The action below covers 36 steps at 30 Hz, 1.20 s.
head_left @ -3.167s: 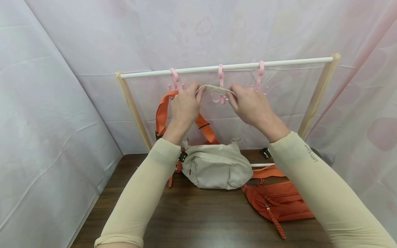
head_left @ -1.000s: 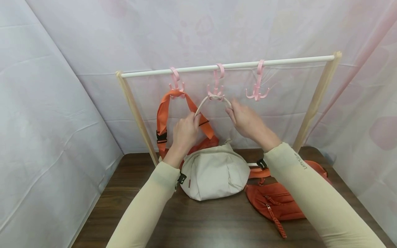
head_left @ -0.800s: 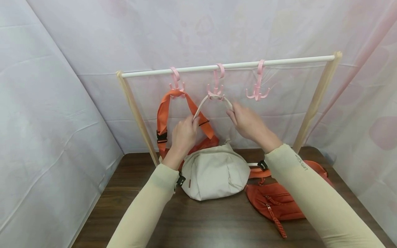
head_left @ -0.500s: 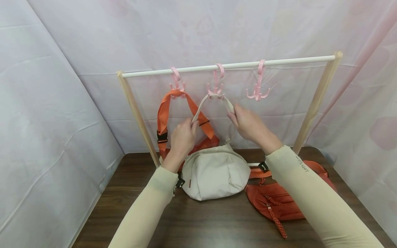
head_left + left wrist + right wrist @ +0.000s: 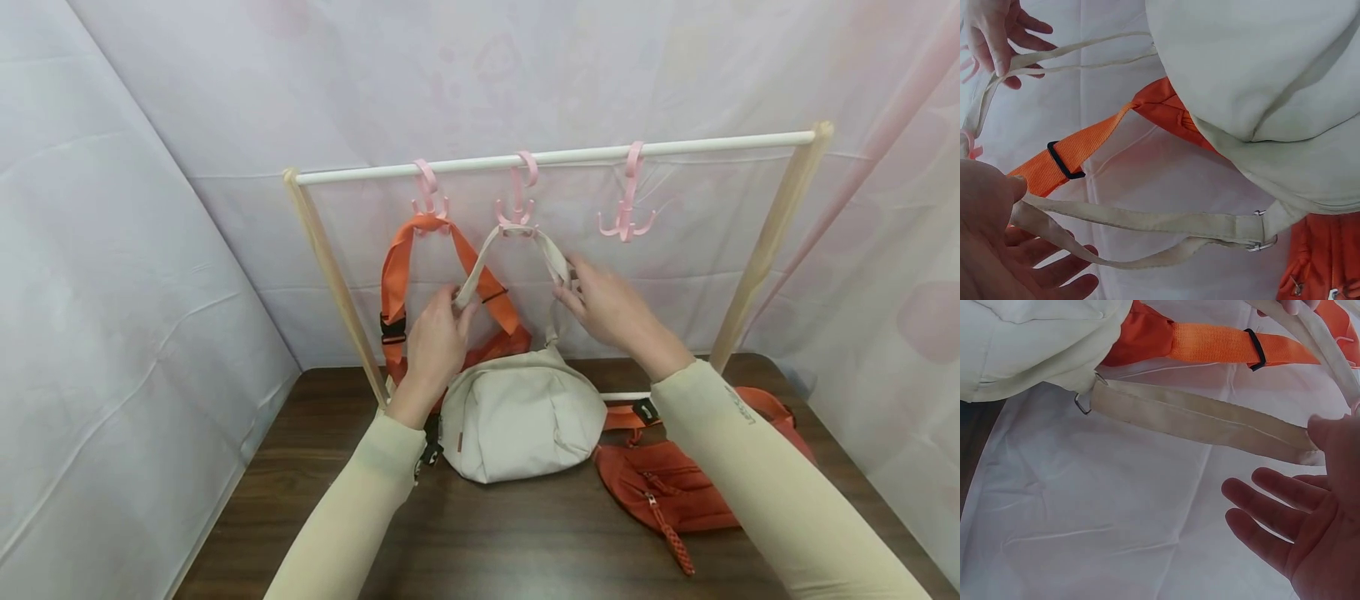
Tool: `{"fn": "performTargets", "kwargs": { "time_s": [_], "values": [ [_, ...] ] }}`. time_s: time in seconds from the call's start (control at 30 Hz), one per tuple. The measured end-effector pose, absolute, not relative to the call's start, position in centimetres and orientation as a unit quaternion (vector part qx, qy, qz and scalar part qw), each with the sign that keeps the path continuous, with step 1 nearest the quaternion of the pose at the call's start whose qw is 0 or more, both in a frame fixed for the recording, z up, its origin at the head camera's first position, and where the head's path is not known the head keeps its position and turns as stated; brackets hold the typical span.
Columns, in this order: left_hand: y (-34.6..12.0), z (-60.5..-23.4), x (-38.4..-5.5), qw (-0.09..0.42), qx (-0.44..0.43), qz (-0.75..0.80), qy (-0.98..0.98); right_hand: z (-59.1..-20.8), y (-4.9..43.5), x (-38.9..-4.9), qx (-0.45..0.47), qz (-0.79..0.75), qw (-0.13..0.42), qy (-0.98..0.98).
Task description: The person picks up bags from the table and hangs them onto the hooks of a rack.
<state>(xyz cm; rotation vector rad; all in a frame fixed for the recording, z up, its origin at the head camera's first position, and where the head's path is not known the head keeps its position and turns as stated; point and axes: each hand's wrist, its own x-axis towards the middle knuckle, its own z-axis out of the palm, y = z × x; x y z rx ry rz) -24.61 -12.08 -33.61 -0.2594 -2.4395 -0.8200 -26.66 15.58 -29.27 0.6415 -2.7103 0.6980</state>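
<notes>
A cream waist bag (image 5: 525,421) hangs low in the middle, its cream strap (image 5: 552,254) looped over the middle pink hook (image 5: 516,187). My left hand (image 5: 433,343) is at the left side of the strap, which passes between thumb and spread fingers in the left wrist view. My right hand (image 5: 618,307) is at the strap's right side. In the right wrist view its thumb (image 5: 1319,430) touches the strap while the other fingers are loosely extended apart. Metal rings (image 5: 1262,240) join the strap to the bag.
A white rail (image 5: 697,147) on wooden posts carries three pink hooks. An orange strap (image 5: 396,271) hangs from the left hook, its red-orange bag (image 5: 501,346) partly behind the cream one. Another red-orange bag (image 5: 667,492) lies on the brown table (image 5: 495,542) at right.
Both hands first hold the strap up in front of the middle hook; then it sits on the hook. Both hands slide down and apart along it, and their fingers loosen.
</notes>
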Motion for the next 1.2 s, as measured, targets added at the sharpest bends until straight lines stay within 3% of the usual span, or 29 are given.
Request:
{"fn": "performTargets", "kwargs": {
  "time_s": [0.37, 0.9, 1.2],
  "values": [
    [-12.6, -34.2, -24.0, 0.284, -0.109, -0.307, -0.902, -30.0, 16.3, -25.8, 0.214, 0.236, 0.131, -0.939],
    [-13.2, -35.1, -22.5, 0.369, -0.155, -0.270, -0.876, -31.2, 18.1, -23.4, 0.202, 0.218, 0.131, -0.946],
    [-13.3, -35.2, -20.9, 0.380, -0.163, -0.262, -0.872, -31.7, 19.4, -21.6, 0.200, 0.212, 0.139, -0.947]
  ]
}}
